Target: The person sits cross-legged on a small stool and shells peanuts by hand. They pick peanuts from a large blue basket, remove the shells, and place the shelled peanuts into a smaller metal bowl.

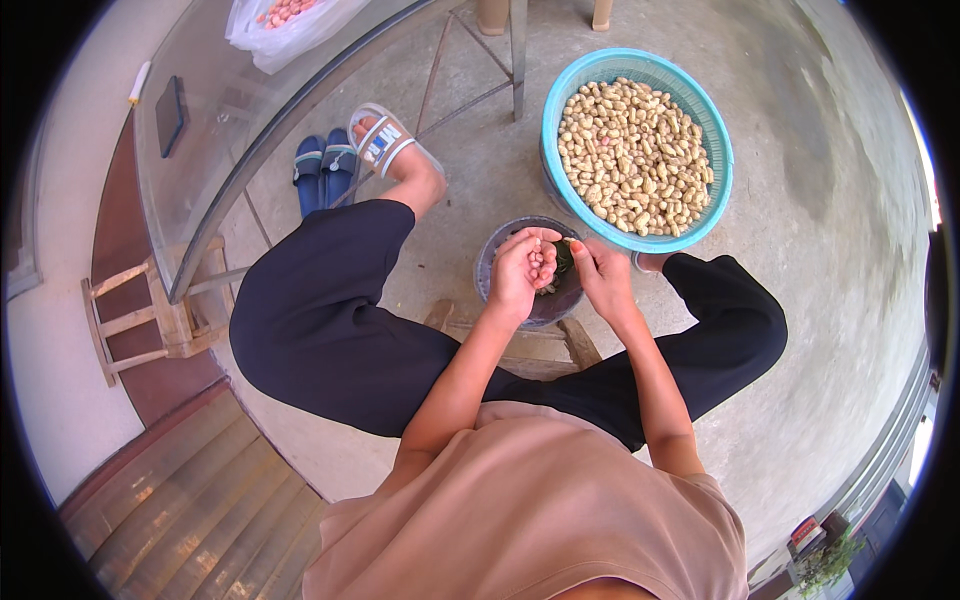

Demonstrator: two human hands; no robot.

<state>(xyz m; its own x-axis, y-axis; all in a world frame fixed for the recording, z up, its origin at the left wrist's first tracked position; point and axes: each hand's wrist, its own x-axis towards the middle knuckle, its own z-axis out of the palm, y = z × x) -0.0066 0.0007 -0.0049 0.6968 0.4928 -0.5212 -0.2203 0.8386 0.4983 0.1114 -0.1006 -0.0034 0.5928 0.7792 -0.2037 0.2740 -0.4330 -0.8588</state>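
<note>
My left hand (517,271) is cupped around several shelled pinkish peanut kernels (535,256) over a dark round bucket (491,251). My right hand (604,276) faces it, thumb and forefinger pinched on a small pale piece, probably a peanut or its shell (568,241). Both hands partly cover the bucket, and bits of shell and something dark green show inside it. Beyond my right hand stands a turquoise plastic basket (553,127), with many unshelled peanuts (637,157) heaped in it.
A glass-topped table (217,112) at the left carries a white plastic bag (277,56) with pink kernels, and a dark phone (169,116). Blue slide sandals (309,176) lie beneath its edge. A wooden stool (176,315) stands at the left. My knees flank the bucket.
</note>
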